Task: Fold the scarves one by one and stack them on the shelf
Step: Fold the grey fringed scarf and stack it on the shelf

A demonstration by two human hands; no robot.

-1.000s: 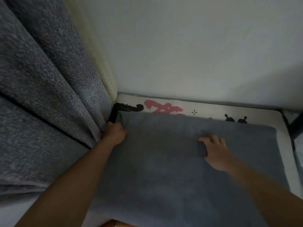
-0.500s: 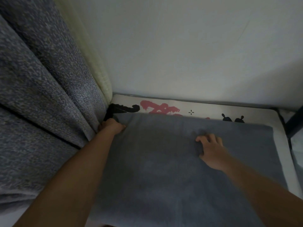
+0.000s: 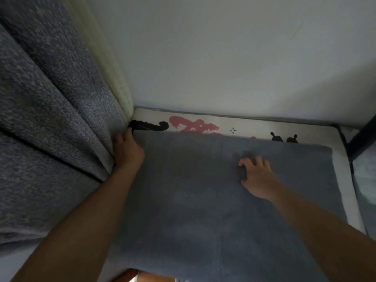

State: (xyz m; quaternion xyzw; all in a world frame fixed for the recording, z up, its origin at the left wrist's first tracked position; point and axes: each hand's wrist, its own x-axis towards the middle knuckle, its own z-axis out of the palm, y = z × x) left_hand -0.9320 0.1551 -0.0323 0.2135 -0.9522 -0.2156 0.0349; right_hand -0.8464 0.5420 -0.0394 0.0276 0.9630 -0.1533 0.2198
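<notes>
Grey folded scarf lying mid-frame on printed shelf, barely shifted lately, so near placed; left hand gripping its far-left corner, right hand curled, pinching cloth.

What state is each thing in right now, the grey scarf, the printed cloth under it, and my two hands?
grey scarf: folded, lying flat on the printed cloth
printed cloth: flat, mostly covered
left hand: grips the scarf's far left corner
right hand: fingers curled, pressing on the scarf
</notes>
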